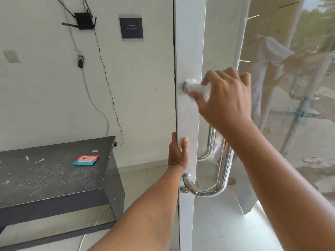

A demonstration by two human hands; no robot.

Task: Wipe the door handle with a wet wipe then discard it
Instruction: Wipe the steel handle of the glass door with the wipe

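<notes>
A chrome pull handle (223, 171) runs down the white frame (188, 51) of a glass door, curving into the frame at top and bottom. My right hand (226, 98) grips the handle's upper end with a white wet wipe (194, 87) wrapped around it, close to the top mount. My left hand (178, 153) holds the door's edge between the two mounts, thumb on the front face. The middle of the handle is partly hidden behind my right forearm.
A dark scuffed table (54, 174) stands to the left with a red and teal wipes packet (86, 159) on it. Cables, a router (83, 20) and a dark plaque (131, 28) hang on the white wall. A keyhole (184, 191) sits below the handle. Tiled floor lies below.
</notes>
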